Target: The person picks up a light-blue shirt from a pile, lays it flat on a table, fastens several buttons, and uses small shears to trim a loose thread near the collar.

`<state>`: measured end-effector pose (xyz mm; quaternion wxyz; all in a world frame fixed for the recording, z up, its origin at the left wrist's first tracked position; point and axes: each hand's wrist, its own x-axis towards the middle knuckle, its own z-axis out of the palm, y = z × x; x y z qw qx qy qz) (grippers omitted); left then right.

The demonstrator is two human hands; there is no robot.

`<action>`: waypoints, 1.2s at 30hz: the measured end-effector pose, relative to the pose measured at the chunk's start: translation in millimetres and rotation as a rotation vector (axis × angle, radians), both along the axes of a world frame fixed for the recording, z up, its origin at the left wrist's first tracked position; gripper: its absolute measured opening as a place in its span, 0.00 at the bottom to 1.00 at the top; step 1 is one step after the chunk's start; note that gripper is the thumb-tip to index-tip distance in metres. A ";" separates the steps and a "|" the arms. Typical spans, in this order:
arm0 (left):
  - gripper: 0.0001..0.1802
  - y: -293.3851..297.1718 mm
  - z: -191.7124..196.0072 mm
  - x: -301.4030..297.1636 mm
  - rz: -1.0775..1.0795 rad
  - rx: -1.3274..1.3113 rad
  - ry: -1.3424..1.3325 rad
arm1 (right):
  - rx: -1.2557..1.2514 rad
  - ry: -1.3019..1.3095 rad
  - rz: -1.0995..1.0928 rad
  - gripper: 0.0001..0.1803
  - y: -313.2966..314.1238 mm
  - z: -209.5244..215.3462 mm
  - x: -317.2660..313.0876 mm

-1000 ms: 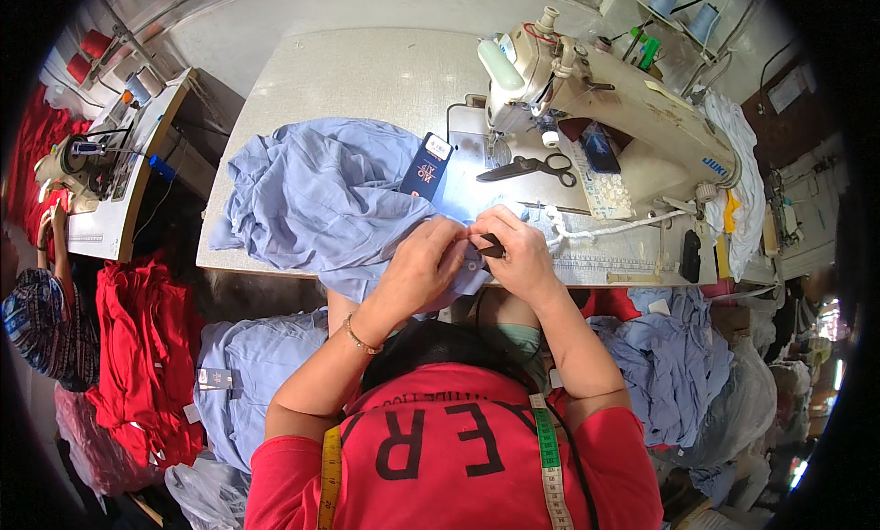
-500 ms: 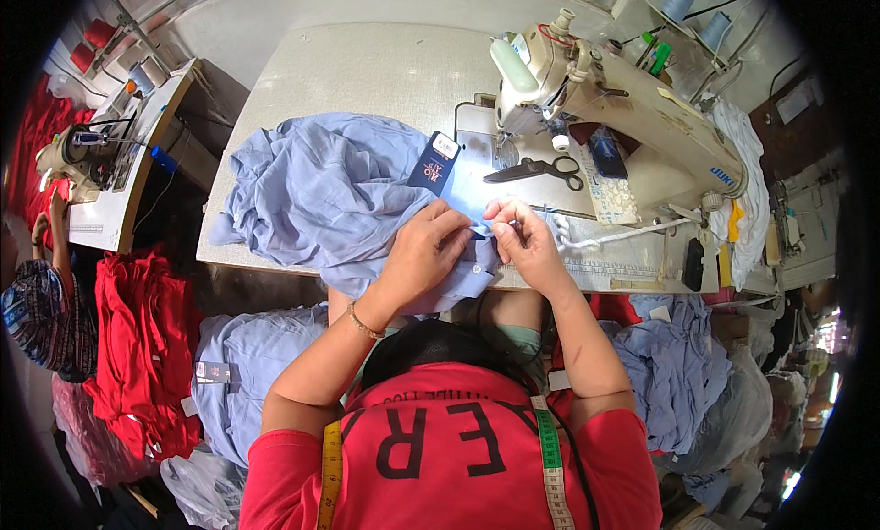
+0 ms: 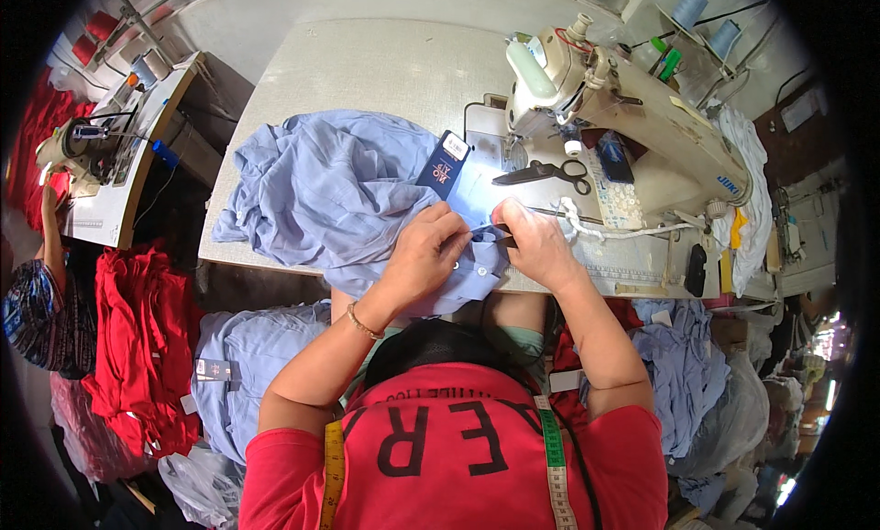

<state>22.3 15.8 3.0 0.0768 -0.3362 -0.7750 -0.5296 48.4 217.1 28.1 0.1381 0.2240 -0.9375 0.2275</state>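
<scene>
In the crowded sewing room, a pale table [image 3: 357,63] stood before the person. Nearest, a tape measure [image 3: 555,457] hung over the person's red shirt [image 3: 440,493]. Beyond it, the blue garment [image 3: 321,186] lay bunched on the table, spilling over its front edge. The left hand [image 3: 423,251] pinched its buttoned part; the right hand [image 3: 541,244] was curled just beside, though what its fingers gripped could not be told. Farther off lay a dark tag [image 3: 444,166] and black scissors [image 3: 533,173], then the sewing machine [image 3: 642,118], with blue thread spools [image 3: 689,8] behind.
</scene>
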 end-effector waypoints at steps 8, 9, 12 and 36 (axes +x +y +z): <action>0.05 -3.3 1.9 0.6 0.025 0.054 -0.016 | 0.273 0.042 -0.100 0.13 18.6 -13.9 -1.5; 0.05 -8.0 3.2 1.1 0.021 0.047 -0.063 | 0.240 0.019 -0.159 0.13 27.6 -12.1 1.3; 0.05 -14.7 2.3 -2.2 0.014 0.058 -0.231 | 0.014 -0.014 -0.237 0.13 30.4 9.8 5.8; 0.06 -17.2 11.3 -24.1 -0.195 0.250 -0.814 | -0.532 -0.333 -0.035 0.10 -22.7 13.2 -12.1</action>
